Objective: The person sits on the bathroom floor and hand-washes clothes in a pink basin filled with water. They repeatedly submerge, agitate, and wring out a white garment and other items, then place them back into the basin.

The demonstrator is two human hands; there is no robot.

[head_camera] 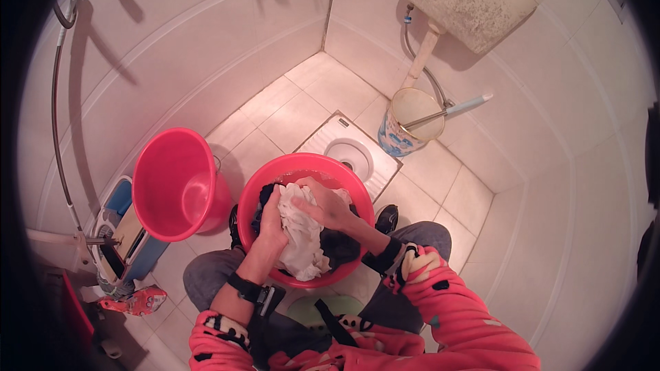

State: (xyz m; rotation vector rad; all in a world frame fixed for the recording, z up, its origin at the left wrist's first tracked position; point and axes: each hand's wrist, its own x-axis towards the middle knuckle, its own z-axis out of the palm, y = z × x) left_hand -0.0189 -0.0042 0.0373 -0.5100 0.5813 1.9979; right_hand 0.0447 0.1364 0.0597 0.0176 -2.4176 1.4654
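Observation:
A bunched white cloth garment (303, 239) lies between my hands, over a red plastic basin (362, 193). My left hand (271, 219) grips its left side, thumb upward along the fabric. From the right, my right hand (326, 203) reaches over the upper part, fingers spread across the cloth. Dark clothes (340, 242) lie in the basin beneath and beside the white garment. Sudsy water (304, 175) shows along the basin's far inner side. How far the fingers curl under the fabric is hidden.
Left of the basin stands a red plastic bucket (172, 185), near a blue and grey mop bucket (149, 252) and a red plastic packet (136, 301). Beyond the basin is a squat toilet (379, 178). A patterned bin (397, 136) holds a brush handle (466, 104).

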